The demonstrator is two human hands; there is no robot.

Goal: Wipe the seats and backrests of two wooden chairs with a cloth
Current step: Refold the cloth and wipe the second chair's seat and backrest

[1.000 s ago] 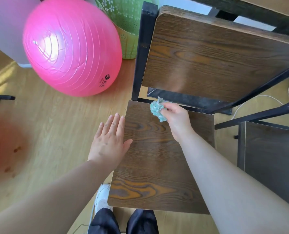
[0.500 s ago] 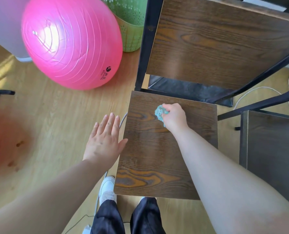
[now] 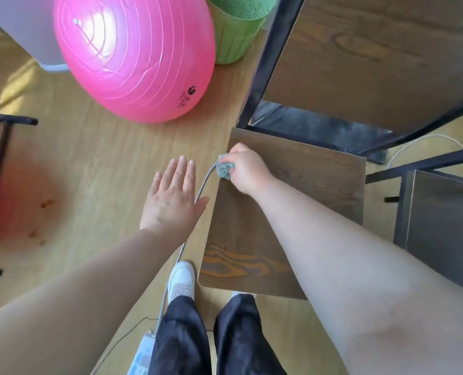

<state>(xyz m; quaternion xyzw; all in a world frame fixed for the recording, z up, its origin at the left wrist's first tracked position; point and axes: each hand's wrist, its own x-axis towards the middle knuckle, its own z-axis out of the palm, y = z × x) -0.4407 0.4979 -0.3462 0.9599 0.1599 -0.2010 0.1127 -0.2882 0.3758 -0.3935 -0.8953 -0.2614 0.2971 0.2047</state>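
A wooden chair seat (image 3: pixel 306 201) with dark grain lies below me, its backrest (image 3: pixel 368 63) rising behind in a black metal frame. My right hand (image 3: pixel 247 169) grips a crumpled teal cloth (image 3: pixel 225 169) and presses it at the seat's left edge, near the back corner. My left hand (image 3: pixel 172 197) hovers flat with fingers spread over the floor, just left of the seat and touching nothing. A second dark wooden chair (image 3: pixel 444 226) stands at the right edge.
A big pink exercise ball (image 3: pixel 135 55) and a green basket (image 3: pixel 238 31) sit on the wooden floor to the left of the backrest. A grey cable (image 3: pixel 181 253) runs past my white shoe (image 3: pixel 181 280) to a power strip (image 3: pixel 141 355). A black stand (image 3: pixel 3 136) is at far left.
My right hand has slid the cloth leftward across the seat, from the back middle to the left edge. The left hand stayed flat beside the seat; the view tilted down.
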